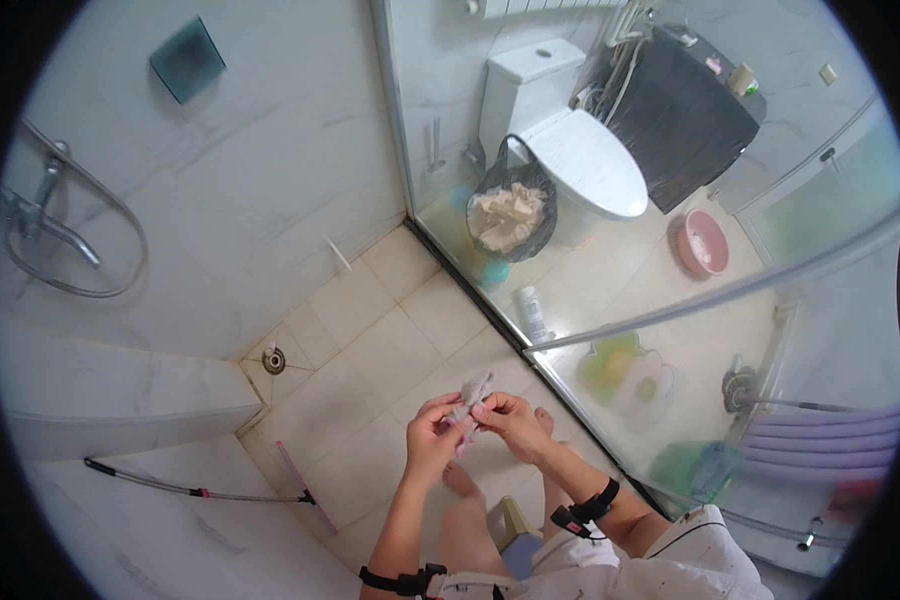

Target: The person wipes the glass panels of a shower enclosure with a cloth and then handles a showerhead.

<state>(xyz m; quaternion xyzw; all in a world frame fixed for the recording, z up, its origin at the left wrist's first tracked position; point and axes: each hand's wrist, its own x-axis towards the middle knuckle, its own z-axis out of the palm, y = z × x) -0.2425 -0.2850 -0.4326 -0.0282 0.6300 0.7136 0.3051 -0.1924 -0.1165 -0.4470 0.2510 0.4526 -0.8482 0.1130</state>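
Observation:
Both my hands are close together above the tiled floor, gripping a small crumpled grey-white cloth [477,390]. My left hand [435,435] has its fingers bent around the cloth's left side, where a bit of pink shows below. On the other side, my right hand [516,426] pinches the cloth between thumb and fingers. The cloth's exact kind cannot be told, and its middle is partly hidden by the fingers. Beneath my hands are my bare feet, with a small yellow and blue stool [520,536] between my legs.
A squeegee [217,495] leans at the lower left, near a floor drain [274,361]. Shower fittings [45,214] are on the left wall. Behind the glass partition stand a toilet [589,161], a bin with a black bag [547,225], a white bottle [532,311] and a pink basin [703,243].

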